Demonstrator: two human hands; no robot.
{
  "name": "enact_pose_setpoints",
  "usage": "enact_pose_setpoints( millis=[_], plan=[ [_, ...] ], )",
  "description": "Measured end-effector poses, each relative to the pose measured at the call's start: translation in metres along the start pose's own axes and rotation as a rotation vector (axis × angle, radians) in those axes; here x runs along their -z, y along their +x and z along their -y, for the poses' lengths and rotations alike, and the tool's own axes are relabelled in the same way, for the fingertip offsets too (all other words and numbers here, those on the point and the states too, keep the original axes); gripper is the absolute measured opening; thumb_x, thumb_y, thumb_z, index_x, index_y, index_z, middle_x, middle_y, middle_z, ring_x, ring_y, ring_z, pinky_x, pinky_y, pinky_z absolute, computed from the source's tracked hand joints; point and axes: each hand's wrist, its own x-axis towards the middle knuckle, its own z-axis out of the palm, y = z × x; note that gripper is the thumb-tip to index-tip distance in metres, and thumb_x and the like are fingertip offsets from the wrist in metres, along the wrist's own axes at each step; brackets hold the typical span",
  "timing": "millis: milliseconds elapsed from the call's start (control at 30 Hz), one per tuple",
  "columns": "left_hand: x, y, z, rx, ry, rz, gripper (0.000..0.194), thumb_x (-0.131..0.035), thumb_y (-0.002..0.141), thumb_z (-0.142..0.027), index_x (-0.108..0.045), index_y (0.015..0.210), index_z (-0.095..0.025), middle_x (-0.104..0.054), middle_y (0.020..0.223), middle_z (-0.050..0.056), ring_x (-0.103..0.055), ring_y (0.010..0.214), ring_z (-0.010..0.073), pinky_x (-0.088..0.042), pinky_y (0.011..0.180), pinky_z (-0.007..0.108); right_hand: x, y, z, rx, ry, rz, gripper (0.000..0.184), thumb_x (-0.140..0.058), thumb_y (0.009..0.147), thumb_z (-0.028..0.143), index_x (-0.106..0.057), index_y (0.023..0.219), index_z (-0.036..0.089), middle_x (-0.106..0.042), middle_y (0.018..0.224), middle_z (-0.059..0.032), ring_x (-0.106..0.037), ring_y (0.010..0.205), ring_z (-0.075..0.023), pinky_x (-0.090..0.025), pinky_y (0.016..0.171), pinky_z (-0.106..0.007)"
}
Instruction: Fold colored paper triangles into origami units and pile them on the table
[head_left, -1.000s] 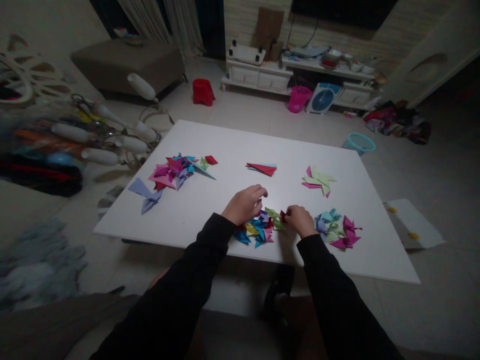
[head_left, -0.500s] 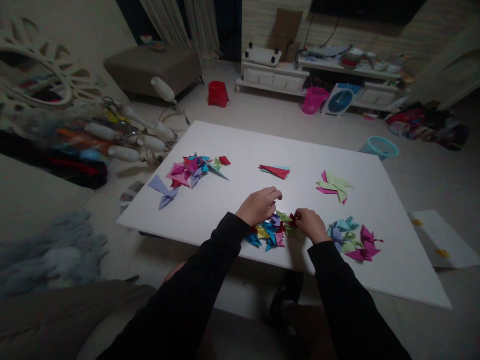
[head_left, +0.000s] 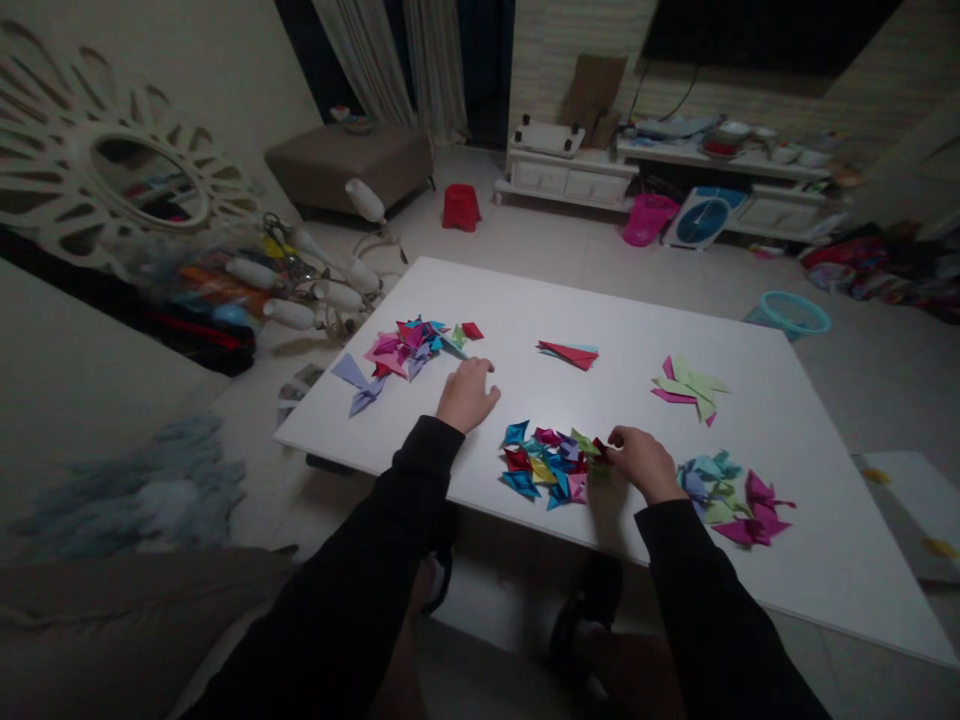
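While papers [head_left: 541, 471] dot the table [head_left: 825, 500], curtains [head_left: 436, 75] hang beyond

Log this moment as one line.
left hand: open, near left paper pile | right hand: fingertips at dark red piece, grip unclear | middle paper pile: between hands | white table: under piles

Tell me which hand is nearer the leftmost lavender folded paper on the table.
Left. The left hand is to the right of the lavender folded paper; the right hand is much farther right, beyond the front pile.
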Motion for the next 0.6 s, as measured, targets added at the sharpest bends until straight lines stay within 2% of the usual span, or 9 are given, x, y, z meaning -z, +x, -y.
enact_pose_setpoints(
  millis=[100,200,267,333,433,600],
  plan=[
    [0.018,-0.001,0.051,0.328,0.144,-0.040,0.040,-0.058,0.085,-0.034,-0.055,0.120,-0.016,-0.057,0.128,0.020,-0.048,0.126,0.0370,-0.041,0.103,0.049,0.006,-0.004,0.001,0.017,0.018,-0.038,0.026,-0.058,0.085,0.037,-0.071,0.102,0.022,-0.071,0.109,-0.0101,-0.066,0.094,-0.0252,-0.041,0.068,-0.030],
    [0.032,-0.009,0.100,0.716,0.202,0.019,0.066,-0.058,0.081,-0.052,-0.046,0.133,-0.011,-0.045,0.140,0.030,-0.040,0.133,0.0465,-0.037,0.102,0.057,0.011,-0.005,0.005,0.020,0.026,-0.054,0.027,-0.056,0.087,0.041,-0.070,0.101,0.023,-0.071,0.107,-0.0089,-0.066,0.093,-0.0252,-0.040,0.067,-0.031],
    [0.037,-0.015,0.126,0.886,0.196,0.097,0.076,-0.055,0.079,-0.059,-0.043,0.136,-0.010,-0.040,0.144,0.034,-0.036,0.136,0.0501,-0.036,0.101,0.059,0.012,-0.005,0.008,0.028,0.023,-0.061,0.028,-0.056,0.087,0.043,-0.070,0.100,0.023,-0.071,0.106,-0.0084,-0.065,0.093,-0.0256,-0.040,0.067,-0.031],
    [0.037,-0.020,0.145,0.954,0.174,0.179,0.082,-0.053,0.077,-0.062,-0.041,0.139,-0.009,-0.040,0.145,0.035,-0.035,0.137,0.0511,-0.036,0.101,0.059,0.012,-0.003,0.011,0.039,0.015,-0.065,0.027,-0.055,0.087,0.043,-0.069,0.099,0.023,-0.071,0.106,-0.0080,-0.065,0.093,-0.0259,-0.040,0.067,-0.031],
    [0.033,-0.022,0.163,0.957,0.110,0.243,0.086,-0.054,0.074,-0.062,-0.043,0.140,-0.008,-0.041,0.146,0.033,-0.038,0.135,0.0502,-0.038,0.101,0.057,0.012,0.000,0.017,0.048,0.009,-0.060,0.027,-0.054,0.087,0.041,-0.069,0.099,0.023,-0.071,0.106,-0.0084,-0.065,0.092,-0.0258,-0.039,0.065,-0.031],
    [0.027,-0.018,0.172,0.933,0.045,0.219,0.086,-0.054,0.073,-0.062,-0.047,0.139,-0.006,-0.039,0.149,0.031,-0.039,0.136,0.0490,-0.040,0.101,0.055,0.012,0.000,0.023,0.060,0.017,-0.047,0.029,-0.051,0.088,0.041,-0.070,0.099,0.022,-0.072,0.105,-0.0098,-0.066,0.091,-0.0259,-0.037,0.064,-0.031]
  ],
)
